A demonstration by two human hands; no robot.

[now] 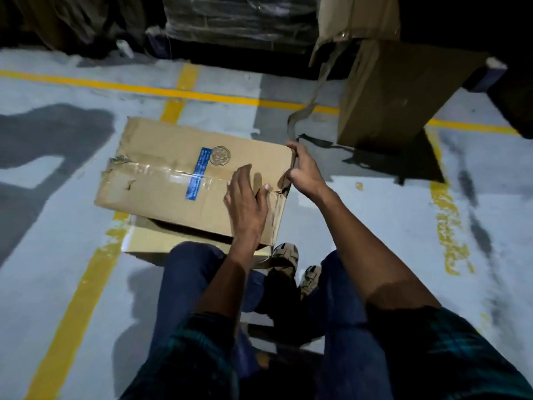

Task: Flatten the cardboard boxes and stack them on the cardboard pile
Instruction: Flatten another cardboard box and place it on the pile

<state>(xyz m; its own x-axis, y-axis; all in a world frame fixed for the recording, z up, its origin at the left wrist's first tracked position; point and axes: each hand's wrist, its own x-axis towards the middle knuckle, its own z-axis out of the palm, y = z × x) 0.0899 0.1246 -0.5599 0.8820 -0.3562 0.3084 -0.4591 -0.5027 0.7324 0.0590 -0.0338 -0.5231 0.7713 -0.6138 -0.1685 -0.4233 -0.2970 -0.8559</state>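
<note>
Head view, centre of frame: one taped cardboard box [190, 180] on the floor [57, 226], resting on one flat cardboard sheet [138, 241]. Left hand [245, 203] presses flat, fingers straight, on the top panel. Right hand [302, 171] pinches the tape strip [291, 125] at the box's 3 o'clock edge. Step, judged: peeling tape. Next: strip the seam free, open flaps. Two upright boxes [389, 90] at 1 o'clock.

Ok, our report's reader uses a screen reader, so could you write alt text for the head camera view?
Seen from above, a person's left hand presses flat on a taped cardboard box on a grey floor with yellow lines, while the right hand pinches a strip of tape at the box's right edge. A taller box stands beyond, to the right.
</note>
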